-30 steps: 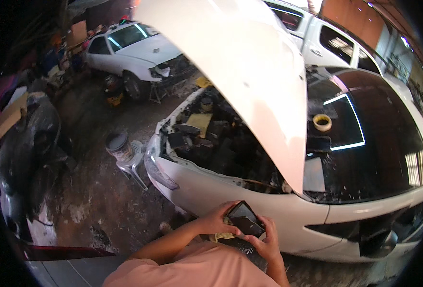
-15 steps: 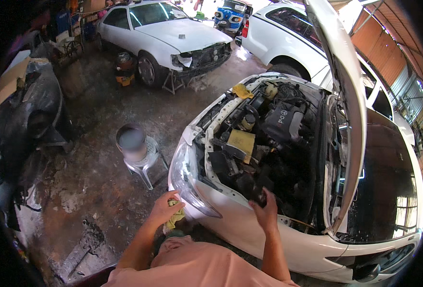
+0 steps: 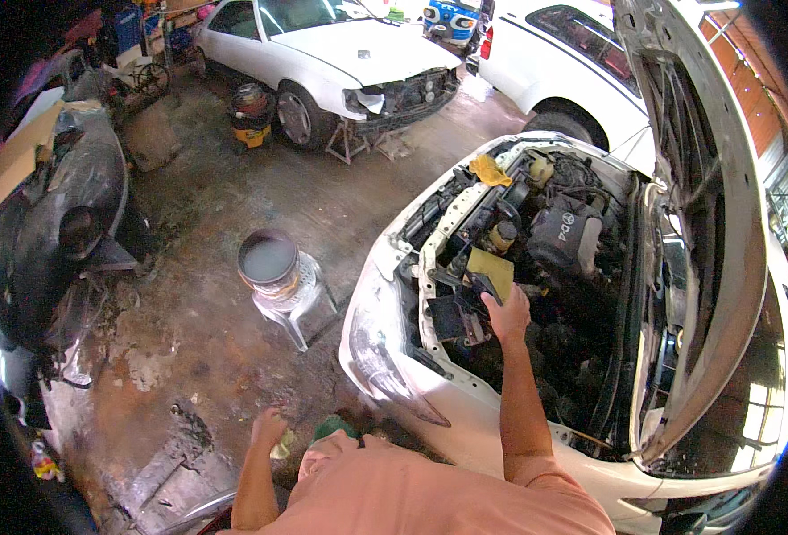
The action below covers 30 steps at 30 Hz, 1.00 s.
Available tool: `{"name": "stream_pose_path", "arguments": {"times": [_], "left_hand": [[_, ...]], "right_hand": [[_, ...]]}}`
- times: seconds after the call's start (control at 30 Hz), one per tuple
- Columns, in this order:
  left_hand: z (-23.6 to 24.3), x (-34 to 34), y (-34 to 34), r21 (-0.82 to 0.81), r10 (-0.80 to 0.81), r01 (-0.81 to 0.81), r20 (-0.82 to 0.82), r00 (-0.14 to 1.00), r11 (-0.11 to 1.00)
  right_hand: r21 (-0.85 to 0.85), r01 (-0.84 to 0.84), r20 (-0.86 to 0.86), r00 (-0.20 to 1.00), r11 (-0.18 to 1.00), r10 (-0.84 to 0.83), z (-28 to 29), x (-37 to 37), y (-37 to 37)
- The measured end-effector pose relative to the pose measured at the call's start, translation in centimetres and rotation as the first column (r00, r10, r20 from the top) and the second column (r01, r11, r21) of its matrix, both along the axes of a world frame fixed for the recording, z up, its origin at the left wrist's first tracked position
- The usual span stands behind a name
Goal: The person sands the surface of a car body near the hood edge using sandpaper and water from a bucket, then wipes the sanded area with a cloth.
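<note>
My right hand (image 3: 510,314) reaches into the open engine bay of a white car. Its thumb and fingers close on a small dark block (image 3: 481,286), which overlaps the near corner of a yellow sheet (image 3: 494,267). My left hand (image 3: 270,429) hangs low beside my body, left of the front bumper. From its curled fingers shows a crumpled yellow-green cloth (image 3: 282,444), partly hidden by the hand. Between my arms lies the car's headlight (image 3: 394,366), its surface streaked with a whitish haze.
A bucket of greyish liquid (image 3: 270,259) stands on a white plastic stool (image 3: 297,308) to the left. The raised hood (image 3: 710,178) rises at right. A yellow cloth (image 3: 489,170) rests on the front frame. Beyond are a white car (image 3: 349,49) on stands and a vacuum cleaner (image 3: 251,116).
My right hand has gone from above the fender forward to the yellow sheet, with the dark block. My left hand has dropped back and left, away from the headlight, with the cloth.
</note>
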<state>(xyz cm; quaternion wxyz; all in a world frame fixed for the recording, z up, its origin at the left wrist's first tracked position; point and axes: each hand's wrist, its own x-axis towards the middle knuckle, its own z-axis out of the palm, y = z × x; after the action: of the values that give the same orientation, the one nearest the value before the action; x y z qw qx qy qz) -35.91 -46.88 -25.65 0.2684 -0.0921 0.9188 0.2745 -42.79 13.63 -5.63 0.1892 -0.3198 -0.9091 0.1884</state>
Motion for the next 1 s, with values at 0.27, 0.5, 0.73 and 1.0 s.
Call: {"name": "stream_pose_path", "arguments": {"times": [0.27,0.5,0.73,1.0], "left_hand": [[-5.2,6.3,-7.1,-0.087,0.449,-0.446,0.018,0.893,0.891],[-12.1,2.9,-11.2,0.055,0.564,-0.581,0.183,0.805,0.812],[-19.3,-1.1,-22.4,-0.057,0.358,-0.354,0.191,0.914,0.934],[-16.0,-8.0,-30.7,-0.069,0.406,-0.426,0.47,0.784,0.902]], "right_hand": [[-0.195,-0.391,-0.179,0.916,0.899,0.359,4.6,1.2,-12.4],[-0.431,-0.668,-0.088,0.7,0.607,0.709,-2.9,-10.1,-26.3],[-0.432,-0.739,0.172,0.495,0.517,0.852,-15.5,-35.6,-42.4],[-0.399,-0.573,0.875,-0.004,0.716,0.484,-44.3,-52.7,-47.4]]}}
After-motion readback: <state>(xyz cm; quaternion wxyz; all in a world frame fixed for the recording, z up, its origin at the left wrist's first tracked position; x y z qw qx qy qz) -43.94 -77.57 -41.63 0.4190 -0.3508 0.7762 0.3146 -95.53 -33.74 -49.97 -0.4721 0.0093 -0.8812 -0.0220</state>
